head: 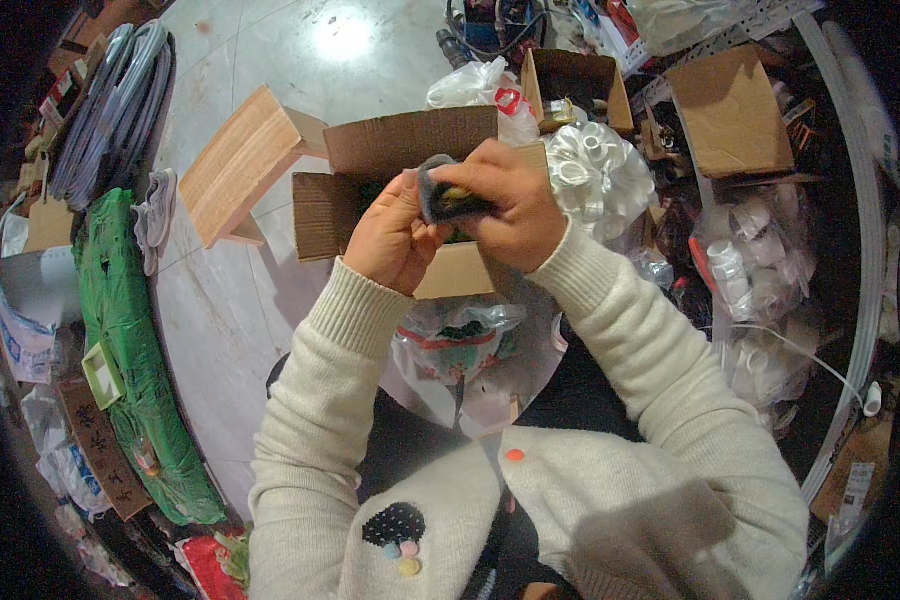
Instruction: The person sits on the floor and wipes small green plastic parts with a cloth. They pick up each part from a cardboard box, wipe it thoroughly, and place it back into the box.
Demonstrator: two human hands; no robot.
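Both hands meet over an opened cardboard box (412,129) whose flaps are spread. My left hand (396,232) pinches the edge of a dark grey cloth (429,196) between thumb and fingers. Around the other side of that cloth, my right hand (516,202) is closed, somewhat blurred. A yellowish patch shows between the hands, inside the folds; what it is cannot be made out. The box's contents are mostly hidden by the hands, with a little green showing. Below the box, between my knees, sits a clear plastic bag (450,352) with red print and dark green stuff inside.
A wooden stool (240,161) stands left of the box on the tiled floor. Farther left lie coiled grey hose (112,112), a long green wrapped bundle (131,337) and pale shoes (155,217). On the right are bagged white plastic fittings (600,169) and a smaller carton (577,90).
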